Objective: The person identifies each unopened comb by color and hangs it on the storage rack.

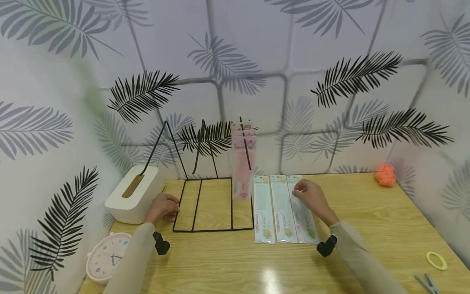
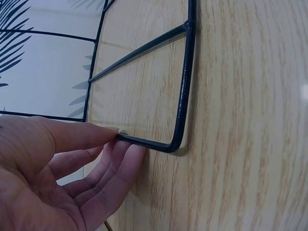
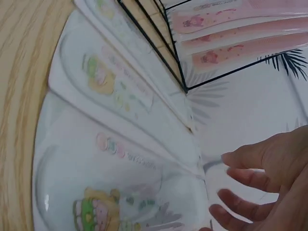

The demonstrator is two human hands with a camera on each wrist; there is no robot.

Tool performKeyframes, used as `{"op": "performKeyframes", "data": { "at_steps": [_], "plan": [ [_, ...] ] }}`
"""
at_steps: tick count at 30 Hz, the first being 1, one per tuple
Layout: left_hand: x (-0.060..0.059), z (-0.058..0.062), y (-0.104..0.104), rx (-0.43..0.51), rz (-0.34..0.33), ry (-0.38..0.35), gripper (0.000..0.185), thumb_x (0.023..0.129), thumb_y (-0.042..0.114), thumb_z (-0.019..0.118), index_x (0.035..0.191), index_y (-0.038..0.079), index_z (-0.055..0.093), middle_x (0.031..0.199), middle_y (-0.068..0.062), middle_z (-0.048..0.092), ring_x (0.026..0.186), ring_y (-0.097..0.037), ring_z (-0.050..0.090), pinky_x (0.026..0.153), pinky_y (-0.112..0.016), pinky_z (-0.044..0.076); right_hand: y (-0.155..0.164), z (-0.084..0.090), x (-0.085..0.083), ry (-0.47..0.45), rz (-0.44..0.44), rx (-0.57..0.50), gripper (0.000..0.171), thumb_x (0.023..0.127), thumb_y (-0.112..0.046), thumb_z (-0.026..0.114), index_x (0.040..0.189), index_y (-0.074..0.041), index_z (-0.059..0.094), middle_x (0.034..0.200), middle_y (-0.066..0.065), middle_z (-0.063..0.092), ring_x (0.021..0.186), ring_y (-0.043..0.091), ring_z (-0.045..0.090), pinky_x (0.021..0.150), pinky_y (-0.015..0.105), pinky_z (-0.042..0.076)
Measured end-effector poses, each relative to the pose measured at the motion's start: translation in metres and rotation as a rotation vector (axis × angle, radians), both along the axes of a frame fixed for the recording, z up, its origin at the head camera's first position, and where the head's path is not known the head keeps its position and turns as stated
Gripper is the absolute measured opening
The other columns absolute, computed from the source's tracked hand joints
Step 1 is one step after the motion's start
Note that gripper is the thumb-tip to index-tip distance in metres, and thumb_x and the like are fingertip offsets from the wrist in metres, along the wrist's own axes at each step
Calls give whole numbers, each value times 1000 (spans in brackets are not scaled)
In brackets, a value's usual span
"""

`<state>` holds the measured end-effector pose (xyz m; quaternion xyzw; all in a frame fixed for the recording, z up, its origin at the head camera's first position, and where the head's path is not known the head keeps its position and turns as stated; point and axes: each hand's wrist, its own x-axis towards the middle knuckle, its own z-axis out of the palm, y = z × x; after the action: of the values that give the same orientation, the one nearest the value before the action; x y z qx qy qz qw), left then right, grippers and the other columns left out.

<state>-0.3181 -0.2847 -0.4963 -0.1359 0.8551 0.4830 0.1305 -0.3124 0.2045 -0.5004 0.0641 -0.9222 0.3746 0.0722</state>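
A black wire rack (image 1: 213,204) stands on the wooden table (image 1: 367,212), with pink packaged combs (image 1: 243,163) hanging on its right upright. My left hand (image 1: 175,210) pinches the rack's base wire (image 2: 180,110) at its front-left corner, thumb (image 2: 91,134) above and fingers below. Three flat green-and-white comb packages (image 1: 282,210) lie side by side just right of the rack. My right hand (image 1: 296,191) hovers at the far end of the rightmost package (image 3: 120,192), its fingertips (image 3: 226,158) loosely spread and just touching the plastic edge.
A white tissue box (image 1: 134,194) sits left of the rack against the leaf-patterned wall. A pink-rimmed clock (image 1: 106,255) lies at the front-left corner. An orange bundle (image 1: 385,174) is at the back right; a yellow ring (image 1: 436,260) and a metal clip (image 1: 426,282) lie front right.
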Motion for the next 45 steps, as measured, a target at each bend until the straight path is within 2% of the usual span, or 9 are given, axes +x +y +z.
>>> {"op": "performKeyframes", "data": {
  "at_steps": [4,9,13,17,24,30,35,38,45],
  "plan": [
    [0,0,1,15,-4,-9,34,89,-4,68,123,-9,63,84,-11,69,67,-17,63,61,-36,64,4,-7,1,-163,-107,142,43,92,-13,77,121,12,57,124,41,54,115,57,52,90,65,50],
    [-1,-1,1,8,-5,-11,34,90,-3,68,123,-9,63,84,-11,69,66,-18,63,62,-37,64,4,-12,-5,-300,-167,214,75,92,-22,81,136,20,38,127,48,42,114,61,48,90,66,50],
    [-1,0,-1,-11,8,-12,32,90,-4,68,121,-9,64,82,-10,67,66,-18,62,61,-36,64,4,-14,-9,-296,-137,217,69,89,-22,83,123,24,44,108,39,56,94,46,61,81,53,55],
    [1,1,-4,-16,3,-17,33,91,-4,67,123,-9,63,82,-11,67,66,-17,62,61,-35,63,7,-15,-12,-330,-98,168,54,88,-21,85,110,20,56,93,26,65,78,30,61,67,38,55],
    [2,4,-2,13,-6,-14,35,91,-4,67,125,-10,62,87,-13,70,68,-18,64,62,-35,64,22,-12,-12,-344,-55,128,48,91,-23,81,105,16,58,90,23,66,74,28,63,61,34,54],
    [-1,0,1,5,3,-14,35,90,-5,68,124,-10,63,86,-12,71,66,-17,63,60,-34,63,34,1,-7,-320,-40,39,32,102,-14,63,110,15,56,100,29,65,77,26,62,59,32,54],
    [-3,-3,1,-13,18,-16,32,90,-6,68,121,-9,64,83,-11,70,64,-17,63,59,-35,63,43,26,-1,-324,16,-194,30,107,-12,53,122,14,49,115,37,64,82,24,70,66,40,64],
    [-3,-2,1,-22,22,-18,31,90,-5,68,121,-9,64,83,-11,70,64,-17,63,60,-35,64,46,42,5,-300,60,-314,33,109,-12,53,129,13,46,118,37,63,85,24,72,71,44,66],
    [-1,2,2,-28,14,-17,31,91,-4,68,122,-8,64,86,-12,70,67,-17,63,63,-36,64,43,70,18,-169,109,-429,46,107,-18,62,140,13,50,118,29,68,88,14,74,75,41,66]
  ]
}}
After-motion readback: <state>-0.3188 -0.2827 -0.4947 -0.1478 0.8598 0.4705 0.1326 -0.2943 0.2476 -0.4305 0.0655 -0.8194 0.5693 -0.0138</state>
